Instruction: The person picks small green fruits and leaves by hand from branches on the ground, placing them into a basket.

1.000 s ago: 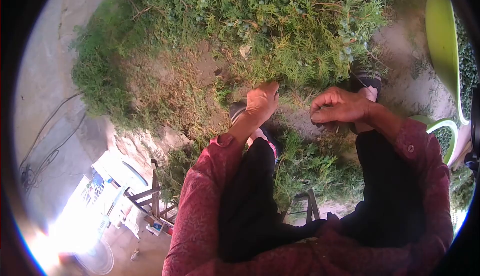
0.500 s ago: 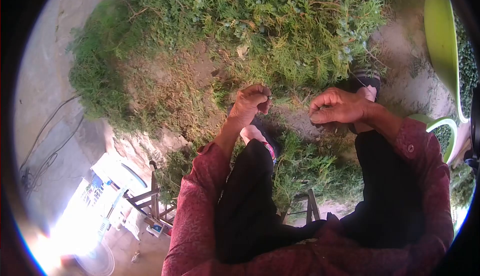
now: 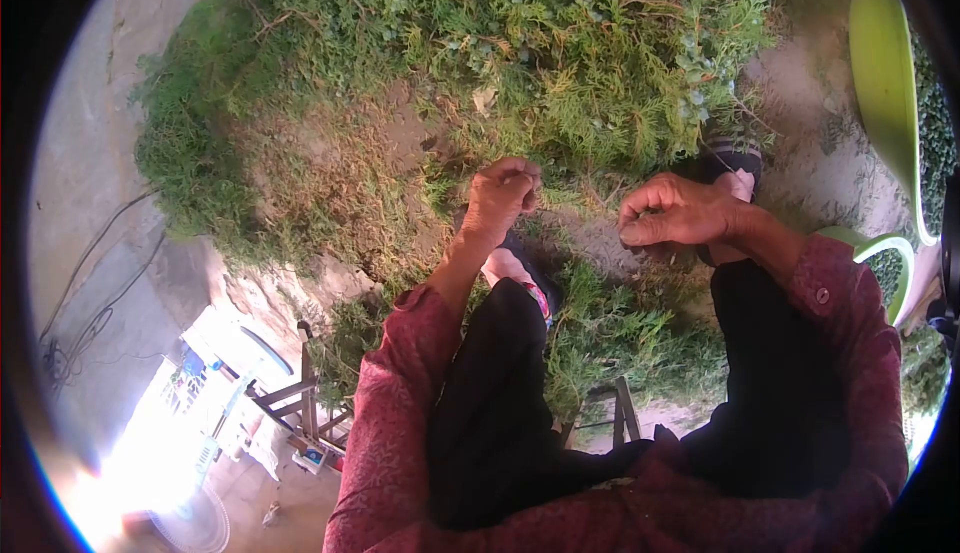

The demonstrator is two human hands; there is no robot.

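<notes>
My left hand [image 3: 498,201] is closed, thumb pressed against curled fingers, over the ground at the near edge of a heap of green conifer branches [image 3: 620,83]. Whatever it may pinch is too small to make out. To its right, my right hand [image 3: 675,213] is also closed, its fingertips meeting the thumb and pointing left. Nothing I can name shows in that pinch. A gap separates the two hands. Small bluish cones dot the branches beyond them. Loose yellow-green sprigs [image 3: 330,178] lie on the soil to the left.
A lime-green plastic basin or chair-like piece [image 3: 880,83] stands at the right. More cut greenery [image 3: 620,333] lies between my legs. At lower left are a wooden frame [image 3: 305,393], a round fan-like grille [image 3: 190,518] and dark cables [image 3: 95,263] on concrete.
My left hand has risen slightly and turned, its fingers curling in more. The right hand stays in place.
</notes>
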